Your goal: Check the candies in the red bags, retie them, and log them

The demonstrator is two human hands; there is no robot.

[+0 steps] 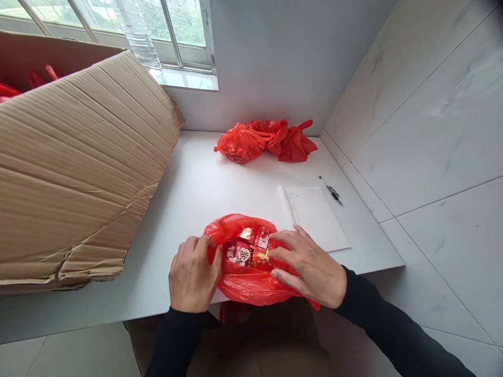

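An opened red plastic bag (257, 289) lies at the front edge of the white table, with several small wrapped packets (240, 253) inside, red and gold, some printed with characters. On the bag's left side, my left hand (194, 269) has its fingers and thumb closed on the rim. My right hand (305, 262) is over the right side of the opening, fingers apart, the fingertips close to the packets. Whether those fingertips touch a packet I cannot make out.
Knotted red bags (251, 141) sit against the back wall. A notepad (314, 217) and a black pen (332, 191) lie to the right. At the left, a big cardboard box (82, 173) with red plastic inside stands tilted. A window (184, 31) is behind it.
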